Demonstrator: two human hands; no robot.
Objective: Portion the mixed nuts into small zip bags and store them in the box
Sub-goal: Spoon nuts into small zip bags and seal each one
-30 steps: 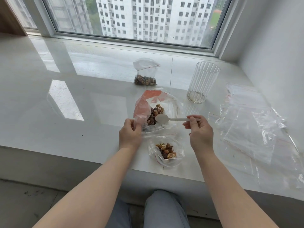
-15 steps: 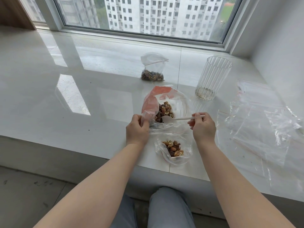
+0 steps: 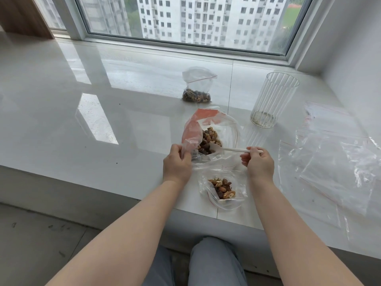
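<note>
A large clear bag with a red-orange band (image 3: 208,117) lies open on the white sill, mixed nuts (image 3: 209,138) heaped inside. My left hand (image 3: 177,165) pinches the bag's near left edge. My right hand (image 3: 258,162) holds a white plastic spoon (image 3: 233,149) by its handle, the bowl dug into the nuts. Just in front, between my wrists, a small zip bag (image 3: 222,188) lies open with a small portion of nuts. Farther back stands a filled small zip bag (image 3: 196,87), sealed at the top.
A ribbed clear glass (image 3: 272,100) with crumbs at its bottom stands at the right back. Several empty zip bags (image 3: 334,162) lie spread over the sill's right side. The sill's front edge (image 3: 82,182) drops to the floor; my knees are below.
The spoon's bowl has gone from above the nuts down into the heap. The left hand keeps its pinch on the bag edge. The camera moved closer.
</note>
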